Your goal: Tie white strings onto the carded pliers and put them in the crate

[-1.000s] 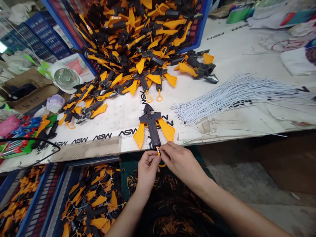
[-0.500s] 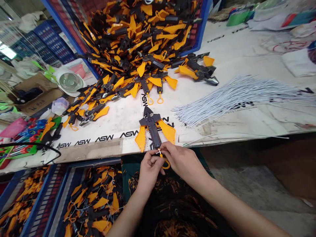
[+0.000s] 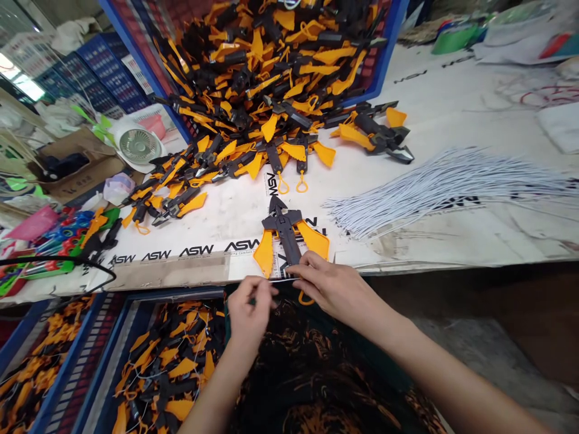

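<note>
A black plastic toy [image 3: 286, 232] with a pointed nose and two orange wings [image 3: 263, 253] lies at the table's front edge, its tail toward me. My right hand [image 3: 328, 286] is closed around its tail end, fingers bent over it. An orange ring [image 3: 306, 298] hangs below those fingers. A short white cord [image 3: 284, 279] stretches from under the right fingers to my left hand [image 3: 250, 304]. The left fingers are pinched together at the cord's other end, left of the tail. The grip points themselves are partly hidden by the fingers.
A blue crate [image 3: 384, 54] tipped toward me spills many similar toys [image 3: 271, 90] onto the table. A bundle of white cords [image 3: 434, 187] lies to the right. Crates [image 3: 106, 367] of corded toys stand below the edge at left. A small fan [image 3: 139, 146] is farther left.
My left hand has moved left, away from the tail, drawing the white cord out between the hands. My right hand stays at the tail. The view has shifted slightly.
</note>
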`<control>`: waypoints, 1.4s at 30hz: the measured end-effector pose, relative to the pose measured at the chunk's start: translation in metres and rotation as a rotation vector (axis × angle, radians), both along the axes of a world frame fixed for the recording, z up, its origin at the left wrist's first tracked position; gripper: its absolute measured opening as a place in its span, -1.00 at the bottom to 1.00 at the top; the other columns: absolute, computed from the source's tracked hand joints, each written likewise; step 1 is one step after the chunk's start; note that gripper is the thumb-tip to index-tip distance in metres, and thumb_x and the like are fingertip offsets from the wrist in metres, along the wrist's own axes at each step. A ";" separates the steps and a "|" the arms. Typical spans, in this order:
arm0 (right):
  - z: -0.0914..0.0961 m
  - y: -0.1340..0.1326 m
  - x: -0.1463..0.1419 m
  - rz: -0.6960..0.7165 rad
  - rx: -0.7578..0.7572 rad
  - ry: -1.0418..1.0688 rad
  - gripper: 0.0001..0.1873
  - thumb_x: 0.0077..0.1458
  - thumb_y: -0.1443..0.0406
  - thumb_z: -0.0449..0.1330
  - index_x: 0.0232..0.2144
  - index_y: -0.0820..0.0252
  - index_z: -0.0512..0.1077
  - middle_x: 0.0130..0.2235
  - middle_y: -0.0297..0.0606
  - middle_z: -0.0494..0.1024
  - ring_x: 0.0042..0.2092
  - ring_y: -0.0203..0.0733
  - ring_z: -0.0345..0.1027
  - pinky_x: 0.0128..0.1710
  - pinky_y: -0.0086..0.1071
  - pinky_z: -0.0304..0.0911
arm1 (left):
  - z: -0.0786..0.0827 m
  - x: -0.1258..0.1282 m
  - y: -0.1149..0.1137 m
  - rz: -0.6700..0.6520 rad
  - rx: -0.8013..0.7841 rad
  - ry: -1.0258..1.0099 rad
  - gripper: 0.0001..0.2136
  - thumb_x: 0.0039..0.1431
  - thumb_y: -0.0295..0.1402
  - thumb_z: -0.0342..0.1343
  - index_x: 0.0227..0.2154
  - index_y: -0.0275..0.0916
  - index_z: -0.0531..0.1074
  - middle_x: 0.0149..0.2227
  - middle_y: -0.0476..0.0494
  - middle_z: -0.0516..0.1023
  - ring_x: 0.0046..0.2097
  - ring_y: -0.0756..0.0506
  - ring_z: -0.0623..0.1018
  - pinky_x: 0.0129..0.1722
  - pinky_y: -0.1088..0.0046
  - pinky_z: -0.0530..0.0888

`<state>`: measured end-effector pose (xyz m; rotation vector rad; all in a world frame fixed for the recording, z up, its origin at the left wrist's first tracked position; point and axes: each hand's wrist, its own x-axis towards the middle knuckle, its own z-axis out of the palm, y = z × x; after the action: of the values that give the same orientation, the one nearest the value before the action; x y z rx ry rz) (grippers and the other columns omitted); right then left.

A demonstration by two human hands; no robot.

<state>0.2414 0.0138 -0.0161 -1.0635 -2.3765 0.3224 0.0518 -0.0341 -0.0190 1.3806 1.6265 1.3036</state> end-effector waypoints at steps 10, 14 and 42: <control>0.027 0.002 -0.043 0.192 -0.263 0.408 -0.83 0.23 0.35 0.19 -0.12 0.13 0.50 -0.16 -0.26 0.60 -0.24 -0.27 0.48 -0.25 -0.40 0.36 | 0.017 -0.027 -0.007 0.119 0.108 -0.105 -0.74 0.25 -0.15 0.10 -0.43 -0.25 0.41 -0.51 -0.01 0.52 -0.58 0.05 0.45 -0.51 0.53 0.40; 0.033 0.013 -0.053 0.219 -0.258 0.404 -0.89 0.25 0.39 0.16 -0.29 0.18 0.50 -0.34 -0.33 0.55 -0.29 -0.29 0.43 -0.26 -0.43 0.29 | 0.013 -0.029 -0.003 0.063 0.084 -0.103 -0.75 0.28 -0.16 0.07 -0.37 -0.24 0.45 -0.46 -0.03 0.55 -0.54 0.03 0.47 -0.44 0.51 0.42; 0.030 0.033 -0.052 0.139 0.185 -0.328 -0.89 0.23 0.43 0.15 -0.36 0.26 0.45 -0.33 -0.21 0.51 -0.34 -0.20 0.39 -0.46 -0.33 -0.03 | -0.028 -0.036 0.017 0.006 0.309 0.736 -0.90 0.21 -0.39 0.20 -0.22 -0.14 0.54 -0.18 -0.09 0.60 -0.08 -0.15 0.48 0.01 0.20 0.24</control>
<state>0.1893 0.0471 0.0137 -0.9252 -2.7153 -0.0295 0.0158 -0.0171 -0.0469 2.2333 1.9259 1.1453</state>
